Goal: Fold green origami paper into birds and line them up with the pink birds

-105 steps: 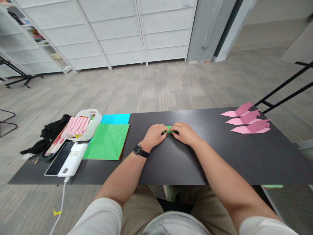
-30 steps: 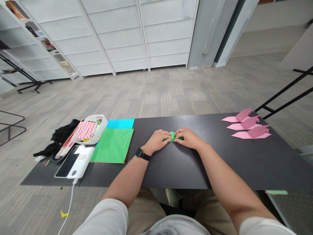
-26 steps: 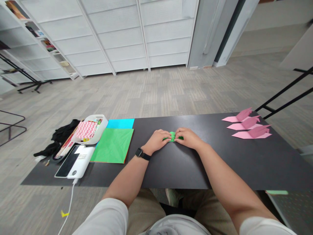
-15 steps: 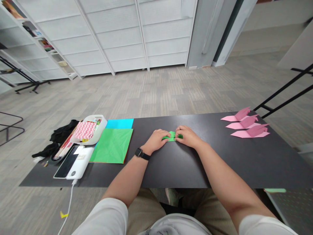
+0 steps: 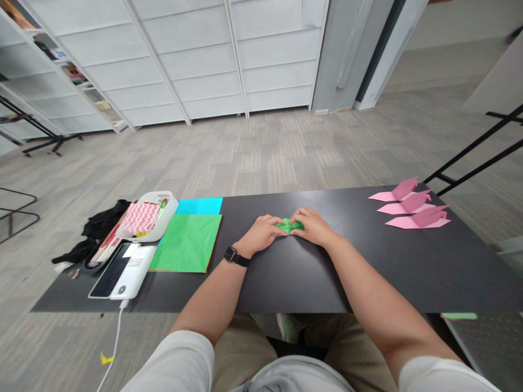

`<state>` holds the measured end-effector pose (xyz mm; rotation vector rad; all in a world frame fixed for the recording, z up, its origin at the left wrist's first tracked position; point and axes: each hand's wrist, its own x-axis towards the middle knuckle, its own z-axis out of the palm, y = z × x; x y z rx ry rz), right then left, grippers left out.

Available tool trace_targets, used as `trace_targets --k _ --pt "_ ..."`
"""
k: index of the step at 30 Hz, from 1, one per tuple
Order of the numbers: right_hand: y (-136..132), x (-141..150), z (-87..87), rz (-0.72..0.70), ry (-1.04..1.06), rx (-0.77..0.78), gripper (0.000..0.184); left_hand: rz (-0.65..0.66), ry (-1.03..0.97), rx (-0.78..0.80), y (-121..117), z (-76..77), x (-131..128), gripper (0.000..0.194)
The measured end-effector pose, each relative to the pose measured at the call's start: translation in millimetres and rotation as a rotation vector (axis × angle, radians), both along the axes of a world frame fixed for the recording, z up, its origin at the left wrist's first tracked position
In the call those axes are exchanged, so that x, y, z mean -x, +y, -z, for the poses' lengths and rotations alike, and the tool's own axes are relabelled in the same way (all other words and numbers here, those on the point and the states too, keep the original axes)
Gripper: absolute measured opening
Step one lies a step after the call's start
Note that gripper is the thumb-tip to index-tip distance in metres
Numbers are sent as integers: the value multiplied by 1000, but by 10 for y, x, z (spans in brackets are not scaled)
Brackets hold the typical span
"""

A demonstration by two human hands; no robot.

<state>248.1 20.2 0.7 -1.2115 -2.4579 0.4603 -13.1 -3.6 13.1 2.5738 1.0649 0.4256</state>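
A small folded piece of green paper [image 5: 289, 226] lies low over the dark table, held between my two hands. My left hand [image 5: 261, 234], with a black watch on its wrist, grips the paper's left end with bent fingers. Its right end is pinched by my right hand [image 5: 312, 225]. The fingers cover both ends of the paper, so only its creased middle shows. To the left, a stack of flat green paper [image 5: 190, 242] overlaps a blue sheet [image 5: 201, 205].
Several folded pink paper birds [image 5: 419, 219] stand at the table's [image 5: 368, 272] right end. On the left are a white basket [image 5: 168, 216] with a pink zigzag item, a phone [image 5: 112, 272], a white power bank [image 5: 134, 272] with a cable, and black cloth [image 5: 104, 220].
Both hands stay on the green paper with small finger shifts. The paper's visible middle looks slightly different, its folds pressed a little. Nothing else on the table has moved.
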Motion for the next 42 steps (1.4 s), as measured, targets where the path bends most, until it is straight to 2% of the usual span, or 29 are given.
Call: trace_targets --k 4,9,12,15,19,25,32,36,39,42 --pt "25 -39 52 20 -24 -4 42 -3 14 5 -2 -4 7 35" --pt "96 -212 166 118 -118 42 76 15 4 6 -3 -16 27 36" --pt "123 -317 177 143 -141 99 83 24 -1 14 1 -27 35 35" --pt "119 -346 130 125 -125 117 79 33 -3 22 2 -39 37 36" --pt "84 -231 67 102 -51 47 62 38 4 17 -1 -33 31 37" --pt "57 -53 99 82 -78 47 47 43 0 10 4 -24 46 41" --pt "64 -65 96 93 -106 83 48 55 6 46 20 -113 188 39" --pt "61 -59 101 99 -122 76 49 59 -40 57 -6 -220 257 25" --pt "61 -56 103 97 -122 71 49 22 -108 34 -27 -275 216 20" --pt "60 -54 97 96 -121 75 49 -41 -163 5 -29 -227 81 23"
